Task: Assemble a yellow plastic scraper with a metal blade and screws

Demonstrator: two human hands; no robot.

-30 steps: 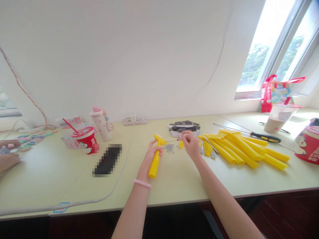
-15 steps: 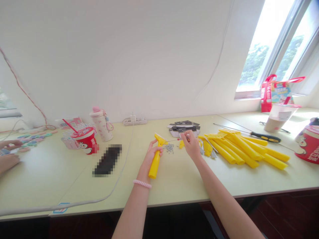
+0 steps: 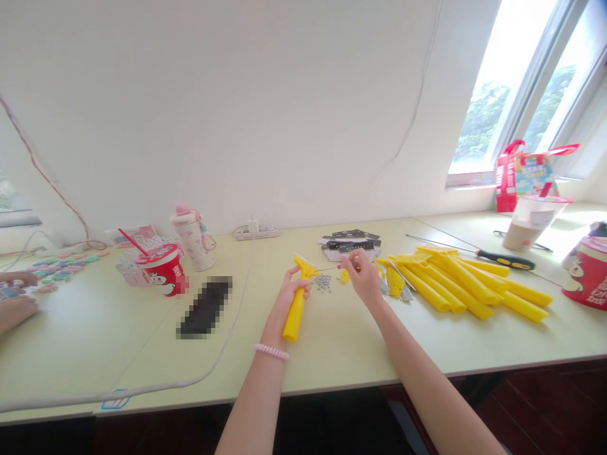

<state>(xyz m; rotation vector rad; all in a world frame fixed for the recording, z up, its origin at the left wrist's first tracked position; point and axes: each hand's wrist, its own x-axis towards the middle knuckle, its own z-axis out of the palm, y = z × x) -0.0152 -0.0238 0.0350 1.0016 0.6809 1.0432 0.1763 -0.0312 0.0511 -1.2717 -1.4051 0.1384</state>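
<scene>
My left hand (image 3: 290,296) is wrapped round the yellow handle of a scraper (image 3: 294,316), its head pointing up and away from me. My right hand (image 3: 363,275) pinches a small screwdriver (image 3: 327,270). Its thin shaft points left and meets the scraper's head; a bit of red and the shaft show, while the fingers cover most of its handle. Below the shaft lies a little heap of small screws (image 3: 324,282). Just right of my right hand are yellow blade-holder pieces (image 3: 394,282) and a pile of yellow scrapers (image 3: 455,284).
Behind my hands lie black and white blade packets (image 3: 353,245). A long screwdriver (image 3: 505,260) rests at right, near drink cups (image 3: 585,275). To the left are a blurred-out dark object (image 3: 205,307), a red cup (image 3: 164,270), a bottle (image 3: 190,237), a white cable (image 3: 208,373) and another person's hands (image 3: 16,309).
Both hands stay almost in place on the scraper and the small screwdriver. The fingers of my right hand have shifted slightly. The view has moved a little.
</scene>
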